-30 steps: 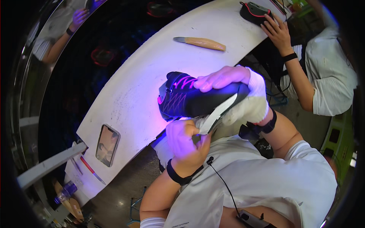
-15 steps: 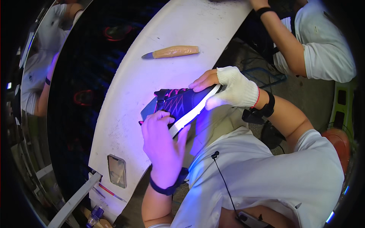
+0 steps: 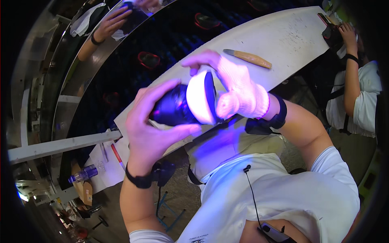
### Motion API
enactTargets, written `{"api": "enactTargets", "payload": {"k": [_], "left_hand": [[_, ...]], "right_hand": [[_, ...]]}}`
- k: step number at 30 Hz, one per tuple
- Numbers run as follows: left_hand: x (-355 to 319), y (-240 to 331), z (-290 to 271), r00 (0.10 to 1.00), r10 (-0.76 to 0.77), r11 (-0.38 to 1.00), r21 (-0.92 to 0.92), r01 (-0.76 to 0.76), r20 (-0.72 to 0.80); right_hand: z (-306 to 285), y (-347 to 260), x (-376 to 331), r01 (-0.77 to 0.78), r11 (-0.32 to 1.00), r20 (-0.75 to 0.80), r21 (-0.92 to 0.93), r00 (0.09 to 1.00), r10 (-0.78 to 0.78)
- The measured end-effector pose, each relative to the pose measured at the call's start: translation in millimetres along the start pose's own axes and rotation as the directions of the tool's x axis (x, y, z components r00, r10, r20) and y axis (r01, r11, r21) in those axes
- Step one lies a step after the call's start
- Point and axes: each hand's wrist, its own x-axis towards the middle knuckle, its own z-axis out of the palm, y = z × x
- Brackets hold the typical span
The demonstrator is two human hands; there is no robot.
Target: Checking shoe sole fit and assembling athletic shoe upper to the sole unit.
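Observation:
My bare left hand [image 3: 148, 121] is wrapped round a dark shoe [image 3: 172, 105], thumb on the near side and fingers on the far side. The shoe's end faces me, with its bright white midsole [image 3: 196, 97] lit violet and a dark outsole along the right. My right hand [image 3: 239, 87] wears a white knit glove with bare fingertips. Its fingers are spread and curve above the shoe, apart from it. The right thumb lies close beside the outsole; whether it touches is unclear. Both hands and shoe are somewhat blurred.
A wooden-handled brush [image 3: 249, 58] lies on the curved white table [image 3: 283, 36]. Dark red-rimmed items [image 3: 148, 60] sit on the black surface beyond. A grey metal bar [image 3: 65, 146], red pen [image 3: 117, 154] and purple-capped bottle [image 3: 84, 173] are at left. A co-worker's arm [image 3: 351, 77] is at right.
The shoe has turned from lying lengthwise to end-on towards me. My left hand has shifted left and up onto its side; my right fingers have come off the toe. The view has swung left.

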Motion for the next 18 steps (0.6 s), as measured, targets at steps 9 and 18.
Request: {"api": "enactTargets", "payload": {"k": [9,18], "left_hand": [[15.4,-15.5,-9.4,0.945,-0.304,0.942,-0.114,0.317,0.121],[9.4,-14.4,2.4,0.887,-0.457,0.878,-0.195,0.438,-0.067]], "right_hand": [[28.1,23.3,29.9,-0.148,0.744,-0.127,0.652,0.945,0.3],[50.0,25.4,73.2,-0.21,0.958,0.192,0.193,0.966,0.173]]}}
